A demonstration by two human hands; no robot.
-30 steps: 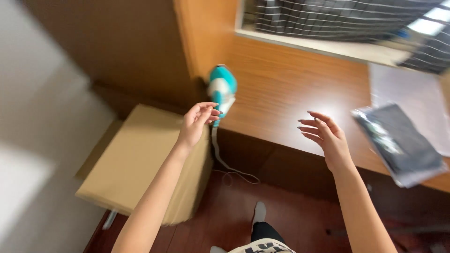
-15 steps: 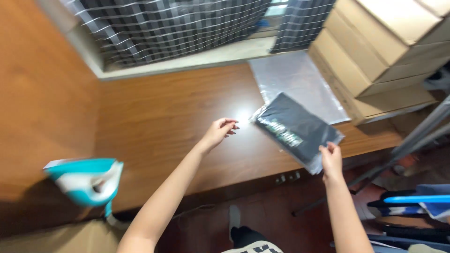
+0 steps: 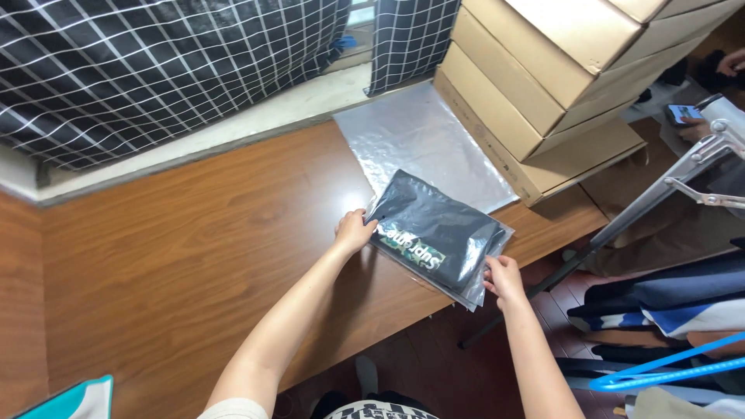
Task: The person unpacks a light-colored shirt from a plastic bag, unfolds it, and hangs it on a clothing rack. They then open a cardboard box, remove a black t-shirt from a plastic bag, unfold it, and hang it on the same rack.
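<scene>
A: Hands first: the left hand pinches the near-left edge of the bagged black garment, and the right hand grips its corner that overhangs the table edge.

B: Where does it lie?

A: On the wooden table, partly over the clear plastic sheet, near the stacked cardboard boxes. Bare wood spreads leftward to the sill

Stacked cardboard boxes, checked curtain, clear plastic sheet, wooden table
</scene>
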